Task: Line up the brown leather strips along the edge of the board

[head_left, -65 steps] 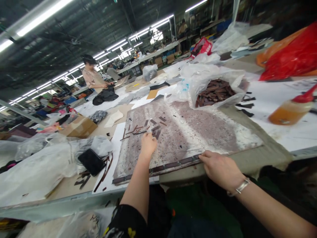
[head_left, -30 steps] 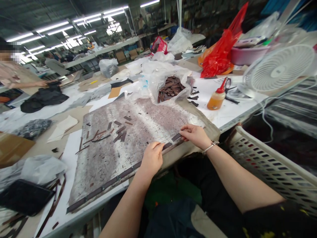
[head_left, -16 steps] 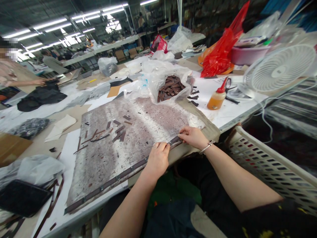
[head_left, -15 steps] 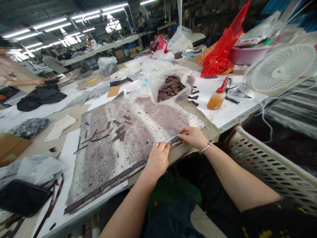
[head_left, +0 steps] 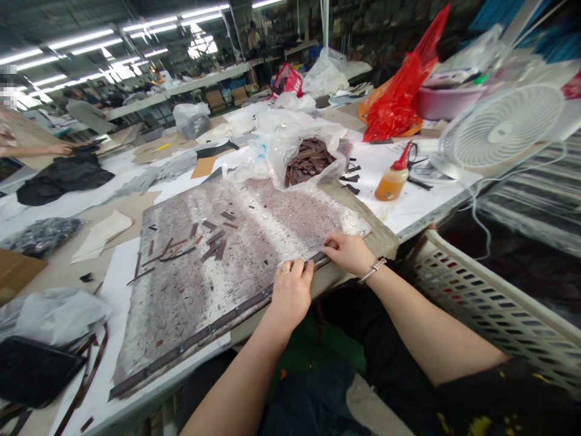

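A long dark brown strip (head_left: 200, 336), with small dark bands across it at intervals, runs along the front edge of a worn, speckled board (head_left: 236, 266). My left hand (head_left: 293, 293) is closed over this strip right of the middle, fingertips pressed down on it. Just to its right, my right hand (head_left: 348, 251) pinches the strip near its right end, thumb and fingers together. The fingers partly hide what lies under them. Several short brown pieces (head_left: 213, 245) are scattered on the board's left half.
Behind the board lies a clear plastic bag (head_left: 276, 160) full of brown pieces (head_left: 311, 158). A glue bottle (head_left: 391, 181) with a red tip stands to the right, before a white fan (head_left: 503, 130). A plastic basket (head_left: 494, 290) is at my right. A co-worker's hand (head_left: 61, 149) touches black material.
My left hand has slid slightly right along the strip, closer to my right hand. The right hand stays at about the same spot on the strip. The whole view has shifted a little.
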Demonstrator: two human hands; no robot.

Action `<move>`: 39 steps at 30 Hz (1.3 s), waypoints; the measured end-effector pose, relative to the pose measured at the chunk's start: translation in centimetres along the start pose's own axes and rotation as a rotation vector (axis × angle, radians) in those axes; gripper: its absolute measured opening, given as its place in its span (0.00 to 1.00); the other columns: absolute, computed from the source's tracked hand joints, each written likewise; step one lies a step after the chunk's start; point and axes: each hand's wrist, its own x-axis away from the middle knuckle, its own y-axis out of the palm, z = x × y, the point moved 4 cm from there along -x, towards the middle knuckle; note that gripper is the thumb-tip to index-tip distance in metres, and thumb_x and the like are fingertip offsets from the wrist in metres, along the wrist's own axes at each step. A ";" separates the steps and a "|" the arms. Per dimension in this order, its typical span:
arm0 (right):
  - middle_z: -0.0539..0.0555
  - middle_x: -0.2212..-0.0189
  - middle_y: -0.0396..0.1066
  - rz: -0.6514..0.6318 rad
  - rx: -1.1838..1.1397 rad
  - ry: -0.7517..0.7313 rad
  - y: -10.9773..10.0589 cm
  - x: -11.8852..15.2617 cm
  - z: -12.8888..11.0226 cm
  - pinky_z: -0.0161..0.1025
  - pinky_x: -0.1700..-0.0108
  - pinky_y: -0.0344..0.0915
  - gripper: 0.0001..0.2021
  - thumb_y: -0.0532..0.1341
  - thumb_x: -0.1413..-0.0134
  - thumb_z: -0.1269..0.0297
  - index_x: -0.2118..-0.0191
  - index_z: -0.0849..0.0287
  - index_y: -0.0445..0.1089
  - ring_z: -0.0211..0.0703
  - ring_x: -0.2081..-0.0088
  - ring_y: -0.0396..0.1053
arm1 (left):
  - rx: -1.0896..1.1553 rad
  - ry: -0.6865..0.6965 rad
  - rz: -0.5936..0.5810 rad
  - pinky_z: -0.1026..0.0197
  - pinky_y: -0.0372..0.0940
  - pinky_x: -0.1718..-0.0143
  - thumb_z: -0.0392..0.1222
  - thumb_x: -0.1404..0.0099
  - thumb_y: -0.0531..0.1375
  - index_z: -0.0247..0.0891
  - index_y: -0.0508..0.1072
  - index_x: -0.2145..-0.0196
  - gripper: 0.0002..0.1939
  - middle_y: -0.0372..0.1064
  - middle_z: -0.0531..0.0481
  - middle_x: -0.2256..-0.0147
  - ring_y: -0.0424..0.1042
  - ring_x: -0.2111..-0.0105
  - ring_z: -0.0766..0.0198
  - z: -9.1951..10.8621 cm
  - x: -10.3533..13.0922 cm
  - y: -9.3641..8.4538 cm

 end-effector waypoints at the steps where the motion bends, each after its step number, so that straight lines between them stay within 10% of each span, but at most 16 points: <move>1: 0.48 0.77 0.71 0.013 0.068 -0.020 -0.1 0.2 -0.3 0.33 0.68 0.61 0.08 0.59 0.46 0.59 0.65 0.56 0.71 0.38 0.72 0.68 | -0.014 -0.007 -0.004 0.51 0.62 0.57 0.34 0.36 0.49 0.38 0.65 0.45 0.21 0.64 0.42 0.58 0.62 0.58 0.54 0.1 0.0 0.0; 8: 0.58 0.56 0.68 0.098 0.409 -0.310 -1.0 2.9 -3.2 0.39 0.54 0.60 0.12 0.55 0.42 0.68 0.54 0.57 0.70 0.46 0.54 0.63 | -0.025 -0.036 -0.009 0.53 0.63 0.60 0.35 0.36 0.49 0.40 0.67 0.47 0.20 0.64 0.42 0.59 0.62 0.59 0.54 0.1 -0.3 -0.1; 17: 0.61 0.67 0.69 -0.133 0.625 -0.351 1.5 4.1 -5.2 0.39 0.66 0.62 0.10 0.53 0.47 0.78 0.63 0.65 0.70 0.48 0.66 0.68 | 0.130 -0.031 -0.001 0.52 0.63 0.57 0.35 0.37 0.50 0.38 0.67 0.49 0.19 0.65 0.42 0.60 0.63 0.59 0.55 0.0 0.1 -0.7; 23: 0.58 0.69 0.68 -0.170 0.593 -0.308 1.4 3.5 -5.0 0.37 0.73 0.58 0.10 0.53 0.50 0.79 0.65 0.63 0.69 0.46 0.70 0.69 | 0.180 -0.374 0.174 0.60 0.60 0.48 0.35 0.36 0.49 0.38 0.69 0.48 0.20 0.65 0.45 0.52 0.64 0.52 0.60 -9.5 0.6 -2.5; 28: 0.57 0.66 0.68 -0.134 0.570 -0.305 0.8 3.3 -4.8 0.36 0.72 0.57 0.10 0.54 0.49 0.76 0.66 0.60 0.71 0.46 0.66 0.68 | 0.021 -0.814 -0.012 0.53 0.59 0.48 0.41 0.39 0.55 0.33 0.72 0.53 0.18 0.67 0.37 0.54 0.66 0.52 0.50 -19.3 1.5 -2.0; 39: 0.48 0.60 0.74 0.089 0.030 -0.172 -0.6 1.7 -0.6 0.35 0.58 0.65 0.14 0.54 0.47 0.71 0.64 0.53 0.76 0.40 0.61 0.70 | 0.188 -1.019 -0.068 0.54 0.64 0.63 0.41 0.49 0.63 0.33 0.74 0.64 0.14 0.74 0.40 0.65 0.72 0.63 0.49 -23.3 1.1 -1.2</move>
